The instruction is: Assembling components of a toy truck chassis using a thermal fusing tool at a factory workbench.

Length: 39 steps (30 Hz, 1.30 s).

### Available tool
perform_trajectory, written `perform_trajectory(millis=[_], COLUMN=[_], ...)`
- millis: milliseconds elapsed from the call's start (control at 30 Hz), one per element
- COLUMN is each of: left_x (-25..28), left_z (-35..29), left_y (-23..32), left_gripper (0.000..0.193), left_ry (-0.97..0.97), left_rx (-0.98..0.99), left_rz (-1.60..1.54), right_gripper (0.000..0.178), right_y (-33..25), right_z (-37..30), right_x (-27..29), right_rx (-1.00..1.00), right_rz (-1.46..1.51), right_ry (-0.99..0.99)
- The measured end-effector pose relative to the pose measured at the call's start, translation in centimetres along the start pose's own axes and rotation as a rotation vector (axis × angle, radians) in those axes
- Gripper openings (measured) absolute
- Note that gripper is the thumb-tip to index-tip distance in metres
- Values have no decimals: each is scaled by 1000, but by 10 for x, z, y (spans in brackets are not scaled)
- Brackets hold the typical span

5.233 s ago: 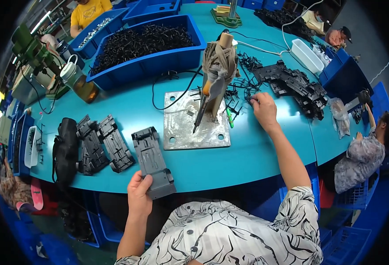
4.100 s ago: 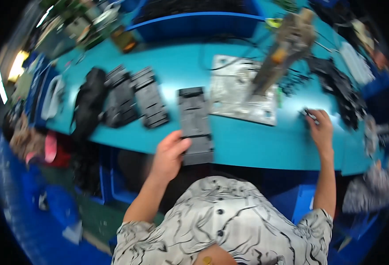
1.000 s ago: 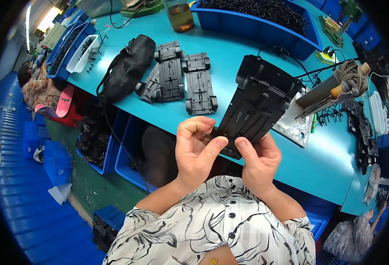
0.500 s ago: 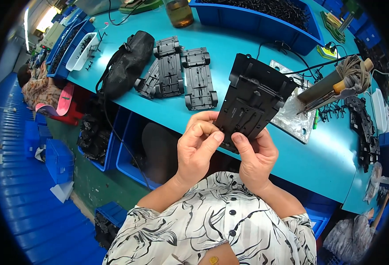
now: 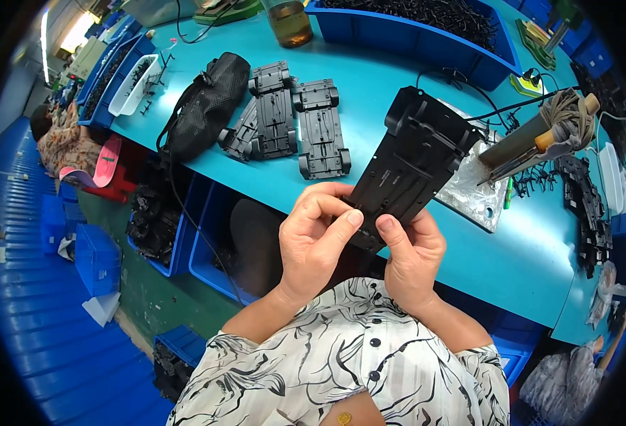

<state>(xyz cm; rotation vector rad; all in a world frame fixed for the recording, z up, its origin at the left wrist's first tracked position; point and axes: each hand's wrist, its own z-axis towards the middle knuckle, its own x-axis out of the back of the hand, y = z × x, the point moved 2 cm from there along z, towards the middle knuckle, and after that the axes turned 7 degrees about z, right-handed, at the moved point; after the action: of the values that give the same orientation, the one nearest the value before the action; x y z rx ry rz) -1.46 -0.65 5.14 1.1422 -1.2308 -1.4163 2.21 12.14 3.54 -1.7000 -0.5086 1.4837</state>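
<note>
A black plastic toy car chassis is held up in front of me, tilted, over the table's near edge. My left hand is closed at its lower left corner, thumb and forefinger pinched together there. My right hand grips the lower right side, its thumb on the face and its fingers behind. Whether a small part sits in the left pinch cannot be made out. Beyond my hands lie more black chassis: one by itself, and another resting partly over a third.
A black mesh pouch lies left of the chassis. At the back stands a blue bin of small black parts, beside a jar of amber liquid. A metal plate and a tool holder are at right. Another person sits far left.
The chassis has turned slightly and its upper end has swung to the right. Both hands keep their hold, with the left shifted slightly left.
</note>
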Motion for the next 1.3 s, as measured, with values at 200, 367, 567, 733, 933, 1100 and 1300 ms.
perform_trajectory(millis=[200,367,567,733,933,1100,1300], left_x=[-1,5,7,5,9,4,-15], left_z=[-1,-4,-10,-12,-1,-4,-12], left_y=[18,-8,-14,-11,-16,-5,-16], left_gripper=[39,18,15,14,18,21,21], left_ry=[6,-106,-94,8,121,185,138], left_rx=[-72,126,114,-14,-385,-672,-823], left_rz=[-136,-193,-174,-195,298,655,823], right_gripper=[18,19,15,17,29,29,30], right_y=[-12,-5,1,8,5,1,6], right_z=[-3,-1,-7,3,5,-7,-9], right_x=[-12,-6,0,0,12,0,7], right_rx=[-79,-140,-183,-157,244,266,122], right_rz=[-17,-130,-7,-99,-526,-657,-419], right_ry=[5,70,15,-51,-62,-182,-99])
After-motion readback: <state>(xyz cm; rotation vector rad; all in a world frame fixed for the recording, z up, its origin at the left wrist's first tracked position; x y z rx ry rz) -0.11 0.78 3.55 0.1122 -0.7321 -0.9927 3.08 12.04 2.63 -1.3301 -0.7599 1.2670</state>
